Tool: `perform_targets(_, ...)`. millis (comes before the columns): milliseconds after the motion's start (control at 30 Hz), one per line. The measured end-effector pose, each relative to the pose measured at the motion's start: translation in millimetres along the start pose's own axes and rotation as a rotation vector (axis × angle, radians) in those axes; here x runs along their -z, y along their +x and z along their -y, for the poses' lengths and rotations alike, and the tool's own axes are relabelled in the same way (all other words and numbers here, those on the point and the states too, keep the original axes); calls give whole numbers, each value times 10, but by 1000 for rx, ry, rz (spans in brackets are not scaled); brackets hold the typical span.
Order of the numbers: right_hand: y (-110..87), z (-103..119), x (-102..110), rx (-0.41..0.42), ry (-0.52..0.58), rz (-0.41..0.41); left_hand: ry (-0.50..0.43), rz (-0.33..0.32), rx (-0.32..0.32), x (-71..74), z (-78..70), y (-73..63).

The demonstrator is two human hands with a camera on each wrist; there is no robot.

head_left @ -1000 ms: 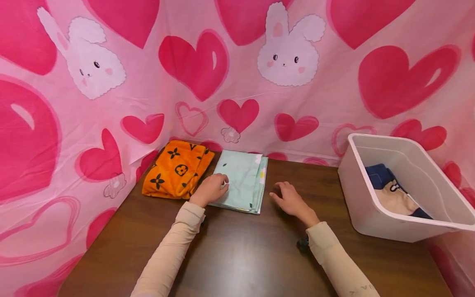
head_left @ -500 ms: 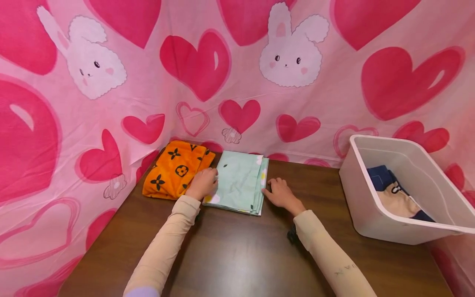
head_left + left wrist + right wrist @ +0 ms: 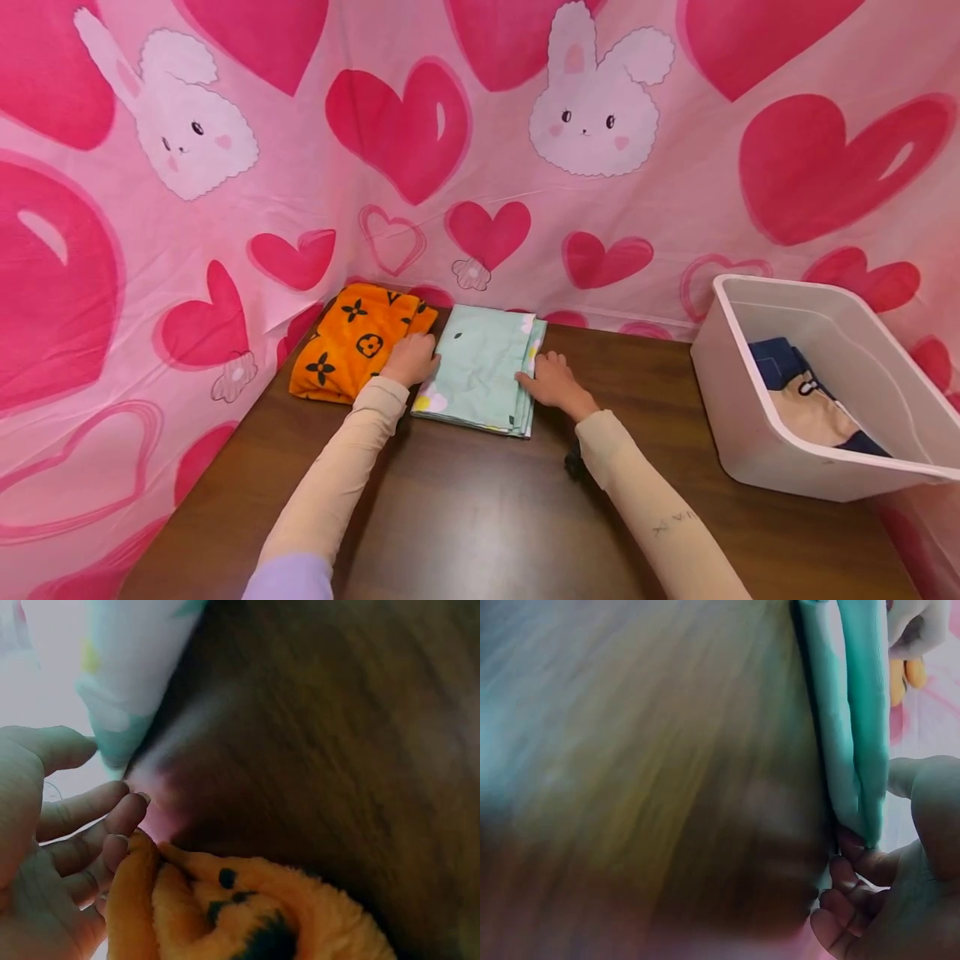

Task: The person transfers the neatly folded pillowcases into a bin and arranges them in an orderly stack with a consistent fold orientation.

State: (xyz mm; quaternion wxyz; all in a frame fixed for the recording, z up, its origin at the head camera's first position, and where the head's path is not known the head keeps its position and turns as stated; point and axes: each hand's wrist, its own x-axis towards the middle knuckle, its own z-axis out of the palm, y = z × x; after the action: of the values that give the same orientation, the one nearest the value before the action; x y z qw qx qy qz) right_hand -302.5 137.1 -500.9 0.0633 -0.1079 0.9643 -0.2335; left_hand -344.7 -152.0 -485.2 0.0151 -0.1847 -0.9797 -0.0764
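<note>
A folded mint-green cloth (image 3: 480,367) with white and yellow flower prints lies flat on the table. At its left edge is my left hand (image 3: 412,358), its thumb touching the cloth's side in the left wrist view and its loosely bent fingers close under the corner. Those fingers also brush a folded orange plush blanket (image 3: 360,342) with black motifs, just to the left. On the opposite side my right hand (image 3: 555,383) holds the mint cloth's layered edge, thumb on top and fingertips tucked at the lower fold (image 3: 866,787).
A white plastic bin (image 3: 712,400) stands at the right, with navy and beige garments (image 3: 810,408) inside. Pink heart-and-bunny fabric (image 3: 405,125) hangs behind and to the left of the brown table (image 3: 465,517).
My left hand has drawn back left off the cloth's top to its left edge. My right hand has moved left from the bare table onto the right edge. The cloth stays flat.
</note>
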Motion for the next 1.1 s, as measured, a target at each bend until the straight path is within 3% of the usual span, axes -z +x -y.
perform_targets(200, 61, 58, -118, -37, -64, 6, 24, 73, 14, -15, -62, 48)
perform_targets(367, 81, 102, -156, -55, -133, 1, 32, 86, -28, -34, -100, 81)
perform_targets(500, 78, 123, -135, -70, -158, 21, 18, 140, -51, -40, -106, 85)
perform_targets(767, 74, 148, -109, -84, -166, 13, 2, 178, 35, -58, -125, 72)
perform_targets(1100, 34, 186, -131, -49, -220, 58, 97, 175, 51, -163, -177, 52)
